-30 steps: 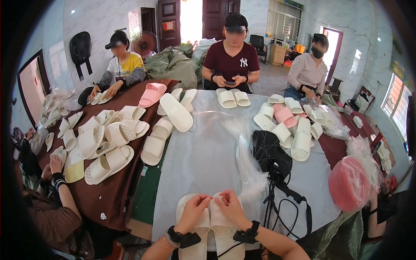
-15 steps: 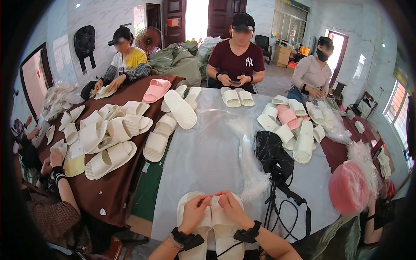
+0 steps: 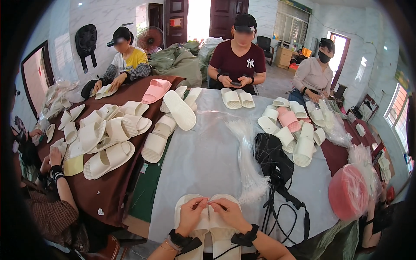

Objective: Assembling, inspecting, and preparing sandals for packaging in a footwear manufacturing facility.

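Observation:
A pair of cream slide slippers lies side by side at the table's near edge, below my hands: the left slipper and the right slipper. Above their straps, my left hand and my right hand meet fingertip to fingertip. Both are closed in a pinch. Whatever sits between the fingertips is too small to make out. Black bands with a cord wrap both wrists. Beyond my hands, toward the right, a bundle of thin clear plastic strands stretches across the grey sheet.
A black bag with straps lies right of the strands. Slipper piles stand left and right. A plastic-wrapped red round thing sits at the right edge. Several people work around the tables; one opposite holds a small dark object.
My hands have shifted slightly, with the fingertips now pinched closer together just above the slippers. The whole view has moved a little. The slippers stay in place.

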Action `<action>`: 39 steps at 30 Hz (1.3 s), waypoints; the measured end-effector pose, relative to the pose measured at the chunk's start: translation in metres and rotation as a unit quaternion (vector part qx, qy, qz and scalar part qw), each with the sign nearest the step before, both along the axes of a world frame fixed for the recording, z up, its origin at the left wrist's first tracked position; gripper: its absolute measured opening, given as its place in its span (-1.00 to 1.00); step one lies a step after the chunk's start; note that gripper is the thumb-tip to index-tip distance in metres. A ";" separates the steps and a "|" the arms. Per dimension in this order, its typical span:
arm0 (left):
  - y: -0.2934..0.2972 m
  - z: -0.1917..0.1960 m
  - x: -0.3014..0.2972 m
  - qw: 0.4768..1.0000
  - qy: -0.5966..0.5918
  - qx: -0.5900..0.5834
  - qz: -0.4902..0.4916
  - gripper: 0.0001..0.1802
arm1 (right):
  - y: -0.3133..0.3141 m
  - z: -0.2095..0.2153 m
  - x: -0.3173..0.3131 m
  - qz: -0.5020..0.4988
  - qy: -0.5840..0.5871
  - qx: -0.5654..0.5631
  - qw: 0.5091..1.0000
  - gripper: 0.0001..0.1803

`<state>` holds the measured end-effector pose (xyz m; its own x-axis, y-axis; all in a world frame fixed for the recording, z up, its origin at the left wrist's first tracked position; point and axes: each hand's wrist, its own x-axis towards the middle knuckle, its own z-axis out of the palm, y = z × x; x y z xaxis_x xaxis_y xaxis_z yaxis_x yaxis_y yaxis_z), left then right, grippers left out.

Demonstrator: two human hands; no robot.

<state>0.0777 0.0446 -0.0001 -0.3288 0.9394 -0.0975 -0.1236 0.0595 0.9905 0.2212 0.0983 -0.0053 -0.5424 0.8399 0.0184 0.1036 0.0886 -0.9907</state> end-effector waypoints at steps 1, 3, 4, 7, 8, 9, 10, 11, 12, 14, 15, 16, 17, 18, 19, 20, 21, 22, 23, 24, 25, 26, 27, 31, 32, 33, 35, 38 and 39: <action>0.000 0.000 0.000 1.000 0.000 0.000 -0.001 -0.78 | 0.000 0.001 0.001 -0.001 0.000 0.000 1.000 -0.79; 0.000 -0.002 -0.002 1.000 0.020 -0.021 -0.006 -0.79 | 0.000 0.002 0.002 -0.007 0.008 -0.032 0.999 -0.77; -0.001 0.001 -0.001 1.000 0.020 -0.022 -0.006 -0.79 | 0.000 0.003 0.002 -0.006 0.008 -0.033 0.999 -0.77; -0.002 0.008 0.001 1.000 0.003 -0.018 -0.017 -0.79 | 0.000 0.002 0.002 -0.016 -0.006 -0.065 0.998 -0.75; -0.001 0.007 0.001 1.000 0.004 -0.012 -0.016 -0.79 | 0.000 -0.001 0.001 -0.019 0.003 -0.069 0.997 -0.75; -0.001 0.006 0.000 1.000 0.004 -0.006 -0.016 -0.79 | 0.001 -0.004 0.000 -0.021 0.013 -0.073 0.997 -0.76; -0.002 0.007 0.001 1.000 0.005 -0.006 -0.016 -0.79 | 0.001 -0.006 -0.001 -0.022 0.013 -0.073 0.997 -0.76; -0.003 0.008 0.001 1.000 0.006 -0.010 -0.016 -0.79 | 0.000 -0.008 -0.001 -0.026 0.047 -0.088 0.995 -0.76; -0.004 0.009 0.001 1.000 0.008 -0.015 -0.017 -0.79 | 0.000 -0.009 -0.001 -0.031 0.082 -0.104 0.991 -0.77; -0.004 0.010 0.000 0.999 0.011 -0.025 -0.016 -0.80 | -0.001 -0.004 -0.001 -0.029 0.076 -0.105 0.991 -0.77; -0.004 0.010 0.000 0.999 0.014 -0.036 -0.017 -0.81 | -0.002 -0.002 -0.001 -0.028 0.069 -0.106 0.992 -0.78; -0.005 0.007 0.001 0.999 0.013 -0.037 -0.017 -0.81 | -0.002 -0.004 0.000 -0.028 0.069 -0.108 0.991 -0.78; -0.004 0.003 0.001 1.000 -0.002 -0.023 0.002 -0.81 | -0.001 -0.006 0.000 -0.024 0.039 -0.084 0.995 -0.78; -0.003 0.001 0.001 1.000 -0.017 -0.009 0.022 -0.81 | -0.001 -0.007 0.000 -0.020 0.008 -0.061 0.998 -0.78; -0.003 0.001 0.001 1.000 -0.017 -0.010 0.021 -0.81 | -0.001 -0.005 0.000 -0.020 0.008 -0.061 0.998 -0.78; -0.003 0.003 0.000 1.000 -0.023 -0.011 0.007 -0.82 | -0.001 -0.002 0.000 -0.020 -0.002 -0.058 0.998 -0.79; -0.003 0.003 0.000 0.999 -0.030 -0.013 -0.007 -0.82 | 0.000 0.000 0.000 -0.020 -0.013 -0.055 0.998 -0.79; -0.003 0.003 0.000 0.999 -0.030 -0.014 -0.007 -0.82 | 0.000 0.001 0.000 -0.021 -0.013 -0.056 0.998 -0.79; -0.003 0.002 0.000 0.999 -0.029 -0.016 -0.018 -0.83 | 0.000 0.001 0.000 -0.025 -0.010 -0.058 0.998 -0.79; -0.002 0.001 0.000 0.999 -0.029 -0.017 -0.030 -0.83 | -0.001 0.001 0.000 -0.028 -0.006 -0.059 0.998 -0.78; -0.002 0.000 0.000 0.999 -0.029 -0.017 -0.030 -0.83 | 0.000 0.000 0.000 -0.029 -0.006 -0.059 0.998 -0.78; -0.002 -0.001 0.001 0.999 -0.030 -0.018 0.000 -0.83 | 0.000 -0.002 0.000 -0.027 -0.003 -0.057 0.998 -0.78; -0.002 -0.002 0.001 0.999 -0.030 -0.019 0.031 -0.83 | 0.000 -0.004 0.000 -0.026 0.000 -0.055 0.998 -0.78; -0.003 -0.002 0.001 0.998 -0.055 -0.009 0.030 -0.83 | -0.001 -0.001 0.001 -0.022 -0.020 -0.041 0.999 -0.79; -0.004 -0.006 0.000 1.000 -0.027 -0.009 0.000 -0.83 | -0.001 0.000 0.001 -0.025 -0.019 -0.046 0.998 -0.79; -0.003 -0.007 -0.001 1.000 0.002 -0.009 -0.030 -0.82 | -0.001 0.001 0.000 -0.028 -0.019 -0.052 0.998 -0.79; -0.004 -0.009 -0.001 1.000 0.005 -0.012 -0.008 -0.82 | -0.002 0.002 0.000 -0.028 -0.023 -0.052 0.998 -0.79; -0.003 -0.001 0.001 0.999 -0.027 -0.020 0.033 -0.82 | -0.002 -0.002 0.000 -0.031 -0.016 -0.050 0.998 -0.79; -0.003 0.001 0.002 0.996 -0.063 -0.024 0.053 -0.83 | -0.001 -0.005 0.001 -0.034 -0.004 -0.046 0.998 -0.79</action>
